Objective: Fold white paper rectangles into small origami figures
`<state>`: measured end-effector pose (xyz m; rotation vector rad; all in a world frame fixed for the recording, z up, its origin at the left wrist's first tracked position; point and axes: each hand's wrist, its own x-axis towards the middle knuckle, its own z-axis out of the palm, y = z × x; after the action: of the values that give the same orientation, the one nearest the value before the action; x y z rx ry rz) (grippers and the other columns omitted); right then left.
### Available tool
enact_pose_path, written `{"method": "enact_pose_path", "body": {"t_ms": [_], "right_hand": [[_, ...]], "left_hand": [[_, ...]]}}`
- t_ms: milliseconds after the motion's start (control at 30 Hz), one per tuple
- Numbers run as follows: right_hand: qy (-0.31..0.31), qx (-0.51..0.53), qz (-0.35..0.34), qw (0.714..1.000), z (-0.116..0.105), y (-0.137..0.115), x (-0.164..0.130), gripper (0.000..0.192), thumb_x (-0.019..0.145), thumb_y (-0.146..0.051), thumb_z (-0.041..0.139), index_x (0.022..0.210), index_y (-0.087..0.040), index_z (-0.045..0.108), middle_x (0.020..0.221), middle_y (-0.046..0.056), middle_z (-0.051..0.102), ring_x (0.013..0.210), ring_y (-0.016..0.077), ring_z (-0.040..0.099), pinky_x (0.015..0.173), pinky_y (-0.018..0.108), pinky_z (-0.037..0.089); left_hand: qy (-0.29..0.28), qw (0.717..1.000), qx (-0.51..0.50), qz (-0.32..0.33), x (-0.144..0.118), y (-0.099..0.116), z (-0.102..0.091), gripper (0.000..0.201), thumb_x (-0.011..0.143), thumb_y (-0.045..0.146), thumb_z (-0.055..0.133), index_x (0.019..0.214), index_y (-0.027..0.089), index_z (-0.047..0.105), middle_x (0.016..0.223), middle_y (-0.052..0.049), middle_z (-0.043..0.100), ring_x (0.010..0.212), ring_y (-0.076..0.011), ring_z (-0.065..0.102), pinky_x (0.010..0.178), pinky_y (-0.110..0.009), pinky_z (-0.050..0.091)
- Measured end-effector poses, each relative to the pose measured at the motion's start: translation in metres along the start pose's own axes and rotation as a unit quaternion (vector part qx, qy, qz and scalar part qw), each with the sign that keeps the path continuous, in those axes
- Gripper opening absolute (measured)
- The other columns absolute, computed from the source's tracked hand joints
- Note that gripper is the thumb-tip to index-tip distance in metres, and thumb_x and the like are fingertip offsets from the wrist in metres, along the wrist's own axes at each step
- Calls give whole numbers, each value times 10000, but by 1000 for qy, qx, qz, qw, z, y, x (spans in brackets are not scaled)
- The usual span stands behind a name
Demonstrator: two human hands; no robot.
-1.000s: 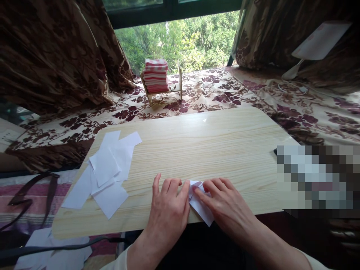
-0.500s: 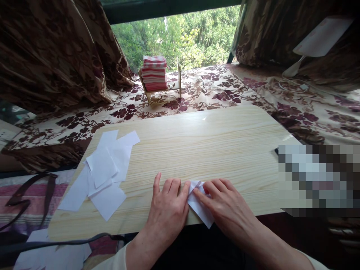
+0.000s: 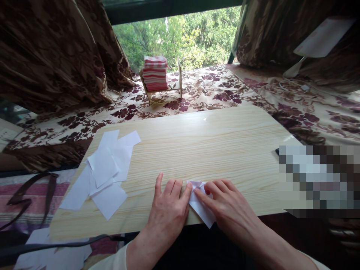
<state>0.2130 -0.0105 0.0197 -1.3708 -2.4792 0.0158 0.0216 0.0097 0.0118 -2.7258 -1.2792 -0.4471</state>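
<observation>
Folded paper [image 3: 201, 210] lies on the worktop [image 3: 208, 146] between, and touching, the fingers of left hand [image 3: 170, 206] and right hand [image 3: 229, 204], pinch or mere press not determinable, its long axis slanting from the fingertips rightward to the near edge, right hand overlapping it more.

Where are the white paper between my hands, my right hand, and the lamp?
White paper [image 3: 201, 207]: head view, on its lower part, left of the right hand [image 3: 227, 205].
Right hand: head view, on the back of it.
Lamp [image 3: 323, 38]: head view, on its pale shade.
</observation>
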Motion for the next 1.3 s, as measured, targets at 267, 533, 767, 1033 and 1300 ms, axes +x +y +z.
{"method": "enact_pose_path", "body": {"t_ms": [267,533,767,1033,1300], "right_hand": [[4,-22,8,1000,-1,3,11,323,854,-54,528,1145,-169,605,840,56,591,789,222,490,735,352,364],[-8,-32,13,999,5,5,13,264,858,-84,572,1106,-167,612,849,59,590,803,228,487,739,355,359],[1,-67,9,998,8,2,12,320,836,-119,628,1154,-153,617,862,59,606,809,229,492,759,362,365],[13,-94,21,995,-1,8,7,282,789,-95,652,1066,-145,664,911,75,649,831,241,513,809,382,363],[10,-72,11,997,1,2,13,331,782,-95,661,1110,-138,643,881,68,639,810,237,506,772,365,359]], "left_hand": [[-2,1000,-4,0,0,1,-1,308,905,204,529,1201,185,613,1018,-75,634,1009,-239,556,1099,-582,218],[1,1000,-15,-1,1,0,1,310,916,199,513,1208,177,612,1033,-82,640,1016,-236,558,1099,-576,218],[7,1000,-20,-5,-1,0,4,302,929,204,495,1205,178,614,1031,-79,638,1013,-231,557,1101,-563,212],[10,1000,-28,-7,0,-1,4,276,928,206,479,1156,192,634,1033,-79,645,1000,-235,558,1091,-567,220],[10,999,-29,-7,-3,-2,4,290,941,217,463,1183,184,620,1062,-86,641,1024,-244,547,1093,-565,210]]}}
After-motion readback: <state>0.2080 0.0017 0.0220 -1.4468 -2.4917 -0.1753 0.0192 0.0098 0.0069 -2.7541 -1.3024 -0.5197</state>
